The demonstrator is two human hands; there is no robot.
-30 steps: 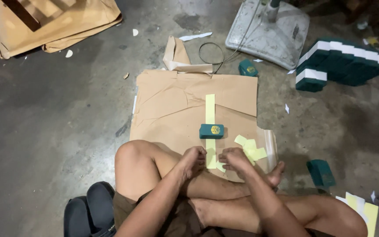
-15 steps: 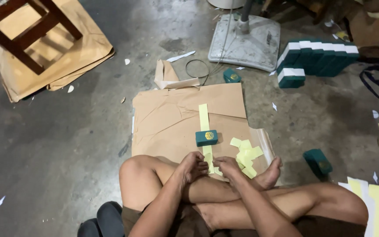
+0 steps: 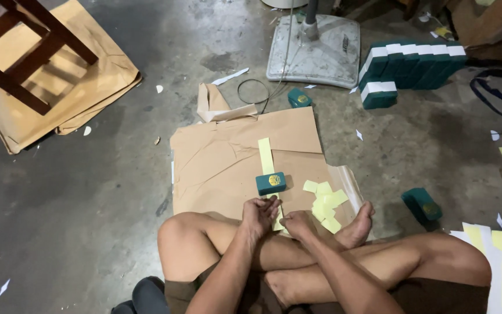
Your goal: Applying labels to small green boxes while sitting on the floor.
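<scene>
While the person sits cross-legged on the floor, both hands meet low in the middle of the frame. The left hand [image 3: 260, 214] and the right hand [image 3: 297, 224] pinch the near end of a long yellow strip [image 3: 266, 156] that lies on a sheet of brown paper [image 3: 233, 157]. Each grip is narrow, with fingers closed on the strip's end. A small green box [image 3: 271, 183] sits on the strip, just above the hands. A bunch of little yellow pieces [image 3: 325, 203] lies to the right of the box, near the person's foot [image 3: 357, 227].

To do this well, I think the hands should keep the strip flat and straight, pull gently, and not bump the box off it. Small, slow finger moves look best, since the strip is thin and could tear or curl.

Next to the earlier frame, the hands hold the same spot and the box has not moved on the strip. What differs is the view: the wooden stool [image 3: 24, 52] at the upper left shows more, and the row of green boxes [image 3: 413, 64] at the upper right sits lower in the frame. The fan base [image 3: 315, 49] sits lower too.
</scene>
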